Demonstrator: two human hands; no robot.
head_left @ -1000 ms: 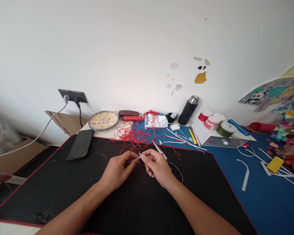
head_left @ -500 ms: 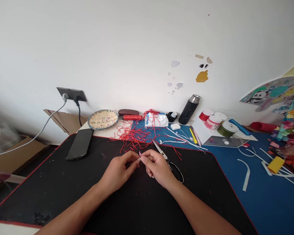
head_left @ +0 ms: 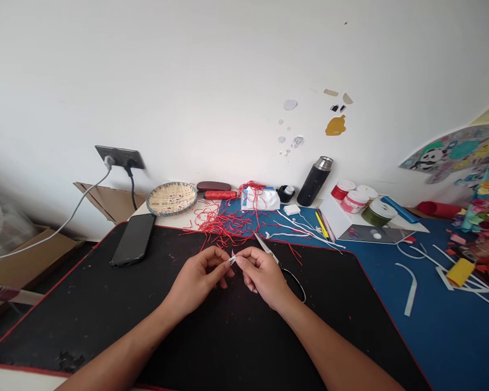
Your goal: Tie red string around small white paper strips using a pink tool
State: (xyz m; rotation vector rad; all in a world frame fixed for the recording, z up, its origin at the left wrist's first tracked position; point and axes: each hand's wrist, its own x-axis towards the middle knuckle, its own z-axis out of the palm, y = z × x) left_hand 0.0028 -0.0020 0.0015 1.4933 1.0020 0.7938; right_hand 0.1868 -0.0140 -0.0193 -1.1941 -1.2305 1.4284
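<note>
I have both hands above the black mat (head_left: 236,347), near the middle of its far half. The thumb and fingers of the left hand (head_left: 198,278) are pinching a thin white strand (head_left: 232,260), and the fingers of the right hand (head_left: 265,278) are pressed together on the other end of it. So the strand is in the short gap between the two hands, over the mat. A small purple piece (head_left: 233,253) stands up at the right fingertips; it is very small in my view, so I think it is joined to the strand, but I cannot be certain.

On the mat, just beside the right hand and partly covered by it, lie the scissors (head_left: 264,244), with the tip at the mat's far edge. The dark phone (head_left: 133,240) rests on the mat's far left corner. Many cut red threads (head_left: 224,225) are scattered across the mat's far edge. Beyond this edge I see the woven basket (head_left: 171,199) toward the left, the red spool (head_left: 220,195) near the middle, and the black flask (head_left: 314,182) toward the right. To the right of the mat, the blue table (head_left: 444,331) carries a curved white strip (head_left: 411,296).
</note>
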